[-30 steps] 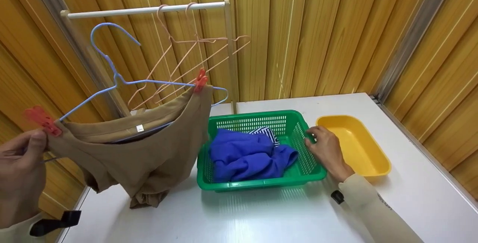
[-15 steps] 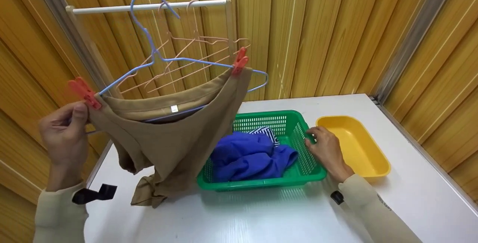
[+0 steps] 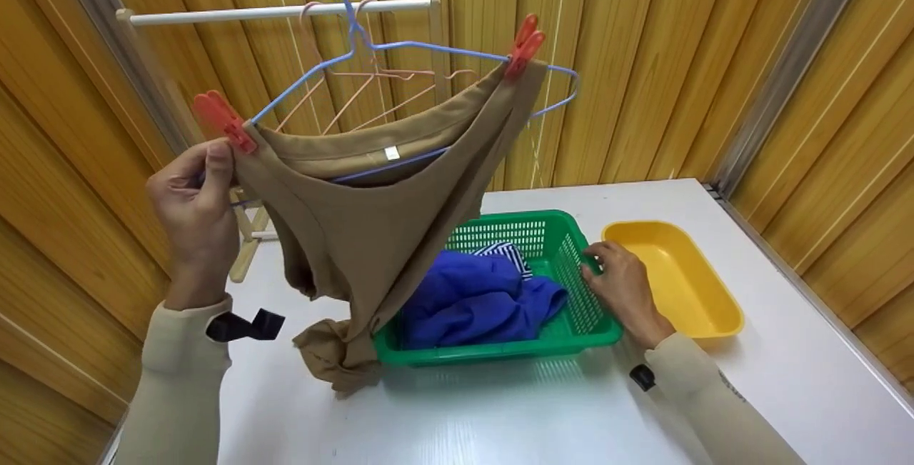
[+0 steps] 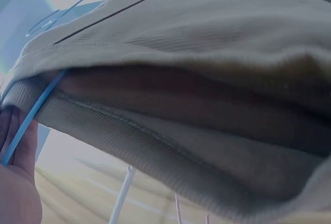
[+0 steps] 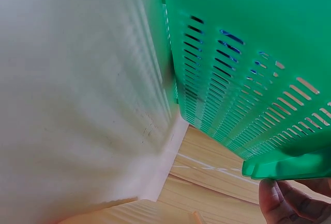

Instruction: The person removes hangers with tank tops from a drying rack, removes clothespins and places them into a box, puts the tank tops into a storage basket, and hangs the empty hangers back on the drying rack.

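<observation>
My left hand (image 3: 196, 201) grips the left end of a blue wire hanger (image 3: 428, 45), beside a red clothespin (image 3: 227, 122). A brown garment (image 3: 364, 215) hangs from that hanger, its neckline sagging between this clothespin and a second red clothespin (image 3: 525, 47) on the right. The garment's lower end bunches at the table, in front of the basket's left corner. In the left wrist view, the blue hanger wire (image 4: 31, 115) crosses the fingers. My right hand (image 3: 625, 286) holds the right rim of a green plastic basket (image 3: 500, 356), thumb and fingers at the rim (image 5: 289, 169).
Blue cloth (image 3: 485, 301) and a striped black-and-white piece (image 3: 508, 256) lie in the basket. A yellow tray (image 3: 685, 279) stands right of it on the white table (image 3: 457, 422). Behind, pink hangers (image 3: 360, 93) hang on a rack's white rail (image 3: 264, 13).
My left hand has moved up and to the right, carrying the hanger and brown garment with it. The hanger's hook now runs out of the head view. My right hand stays at the basket rim.
</observation>
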Demonstrator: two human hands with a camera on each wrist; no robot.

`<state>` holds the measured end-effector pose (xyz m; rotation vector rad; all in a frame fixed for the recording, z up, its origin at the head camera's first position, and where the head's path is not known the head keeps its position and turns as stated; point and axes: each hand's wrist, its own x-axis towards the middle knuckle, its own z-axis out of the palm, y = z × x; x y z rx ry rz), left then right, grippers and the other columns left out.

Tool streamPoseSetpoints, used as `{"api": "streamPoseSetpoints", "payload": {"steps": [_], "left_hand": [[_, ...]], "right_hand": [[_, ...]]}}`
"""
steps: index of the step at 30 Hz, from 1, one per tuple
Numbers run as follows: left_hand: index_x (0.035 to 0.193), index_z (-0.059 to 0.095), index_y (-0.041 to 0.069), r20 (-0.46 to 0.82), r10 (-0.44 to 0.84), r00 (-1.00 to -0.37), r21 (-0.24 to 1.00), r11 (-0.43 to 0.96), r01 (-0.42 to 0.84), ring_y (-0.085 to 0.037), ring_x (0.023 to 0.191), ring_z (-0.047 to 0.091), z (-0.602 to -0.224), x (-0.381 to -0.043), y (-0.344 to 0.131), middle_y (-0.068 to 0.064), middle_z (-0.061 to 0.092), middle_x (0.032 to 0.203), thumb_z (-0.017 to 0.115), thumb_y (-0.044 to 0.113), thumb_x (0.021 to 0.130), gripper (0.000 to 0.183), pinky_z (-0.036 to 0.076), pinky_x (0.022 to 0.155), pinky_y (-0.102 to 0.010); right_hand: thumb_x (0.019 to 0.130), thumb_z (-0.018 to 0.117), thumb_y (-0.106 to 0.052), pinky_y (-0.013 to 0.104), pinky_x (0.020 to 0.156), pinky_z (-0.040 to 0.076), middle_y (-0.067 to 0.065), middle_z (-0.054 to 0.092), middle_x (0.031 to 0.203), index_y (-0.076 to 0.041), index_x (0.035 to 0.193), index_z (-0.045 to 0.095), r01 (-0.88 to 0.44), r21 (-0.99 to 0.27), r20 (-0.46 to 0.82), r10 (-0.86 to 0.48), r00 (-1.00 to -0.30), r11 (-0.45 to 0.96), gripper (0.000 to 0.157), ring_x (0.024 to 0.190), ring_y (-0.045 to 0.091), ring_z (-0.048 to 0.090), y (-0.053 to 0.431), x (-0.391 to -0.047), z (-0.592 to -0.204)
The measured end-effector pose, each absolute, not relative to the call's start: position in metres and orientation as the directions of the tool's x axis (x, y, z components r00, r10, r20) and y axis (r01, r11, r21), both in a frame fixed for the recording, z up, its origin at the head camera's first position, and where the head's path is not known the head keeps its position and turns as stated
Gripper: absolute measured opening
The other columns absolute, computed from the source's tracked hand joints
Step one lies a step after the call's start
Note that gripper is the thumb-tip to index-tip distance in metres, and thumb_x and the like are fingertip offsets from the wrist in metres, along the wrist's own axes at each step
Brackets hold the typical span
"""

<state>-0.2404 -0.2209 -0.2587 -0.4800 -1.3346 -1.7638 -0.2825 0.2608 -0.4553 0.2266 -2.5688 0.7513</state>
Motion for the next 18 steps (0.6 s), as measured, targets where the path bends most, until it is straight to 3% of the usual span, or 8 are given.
{"api": "streamPoseSetpoints", "payload": {"steps": [4,9,13,18], "left_hand": [[0.085,0.071,-0.013,0.706,-0.409,-0.578,0.586,-0.121,0.801,-0.008,0.059,0.055,-0.252,-0.247,-0.205,-0.004,0.066,0.067,0.074,0.018,0.084,0.031,0.048,0.056,-0.020],[0.082,0.073,-0.006,0.669,-0.453,-0.590,0.594,-0.152,0.790,-0.008,0.059,0.052,-0.249,-0.255,-0.187,-0.001,0.062,0.065,0.068,0.010,0.092,0.020,0.043,0.056,-0.020],[0.085,0.074,-0.004,0.665,-0.430,-0.611,0.604,-0.172,0.778,-0.009,0.062,0.056,-0.253,-0.258,-0.177,-0.003,0.066,0.068,0.066,0.010,0.093,0.018,0.048,0.059,-0.020],[0.090,0.076,0.001,0.701,-0.336,-0.629,0.649,-0.068,0.758,-0.006,0.066,0.062,-0.272,-0.260,-0.170,0.001,0.071,0.076,0.068,0.022,0.092,0.022,0.053,0.063,-0.019]], "right_hand": [[0.086,0.072,-0.008,0.049,0.078,0.058,0.020,0.069,0.105,0.002,0.103,0.072,-0.294,-0.468,0.485,-0.036,-0.874,0.833,0.020,0.086,0.034,0.067,0.262,-0.282,-0.455],[0.087,0.072,-0.009,0.049,0.080,0.058,0.020,0.068,0.107,0.002,0.105,0.071,-0.272,-0.480,0.460,-0.025,-0.888,0.834,0.021,0.087,0.033,0.066,0.263,-0.282,-0.454],[0.087,0.072,-0.008,0.049,0.080,0.058,0.020,0.068,0.107,0.003,0.106,0.071,-0.266,-0.475,0.449,-0.029,-0.893,0.839,0.022,0.088,0.033,0.066,0.263,-0.281,-0.454],[0.087,0.072,-0.008,0.049,0.081,0.058,0.020,0.069,0.106,0.002,0.106,0.071,-0.264,-0.476,0.452,-0.024,-0.892,0.839,0.022,0.088,0.033,0.067,0.263,-0.281,-0.454]]}}
